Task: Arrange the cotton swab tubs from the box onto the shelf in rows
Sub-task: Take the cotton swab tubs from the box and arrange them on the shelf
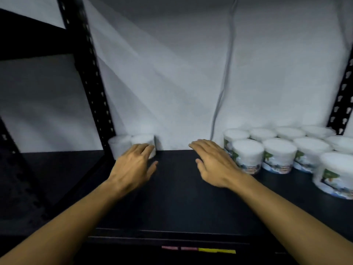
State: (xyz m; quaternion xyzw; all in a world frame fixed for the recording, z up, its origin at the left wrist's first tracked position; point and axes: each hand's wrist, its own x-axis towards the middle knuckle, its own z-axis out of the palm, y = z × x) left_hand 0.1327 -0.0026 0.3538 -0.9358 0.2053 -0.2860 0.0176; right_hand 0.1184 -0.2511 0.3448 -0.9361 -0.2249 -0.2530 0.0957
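At the far left a black upright post point(89, 73) of the rack rose with a row of slots along it. Just right of its foot, two white tubs point(142, 143) stood side by side at the back left corner of the dark shelf point(175, 197), close against the pale wall point(162, 83); they were blurred and no label could be made out on them. The left hand point(133, 165) lay palm down with its fingers loosely spread, the fingertips resting against the front of the right one of these two tubs, not closed around it. The middle of the shelf lay between the hands. The right hand point(212, 161) hovered palm down over the shelf, fingers released and gripping nothing, its outer edge just beside the nearest tub of the right group point(277, 152). That group stood in rows toward the back right: white tubs with green and blue labels, packed touching one another, and one more tub point(336, 175) sat nearer the front at the right edge. Behind them a grey cable point(226, 73) ran down the wall, and a second slotted post point(342, 96) stood at the far right. Pink and yellow tape strips point(198, 249) marked the shelf's front edge.
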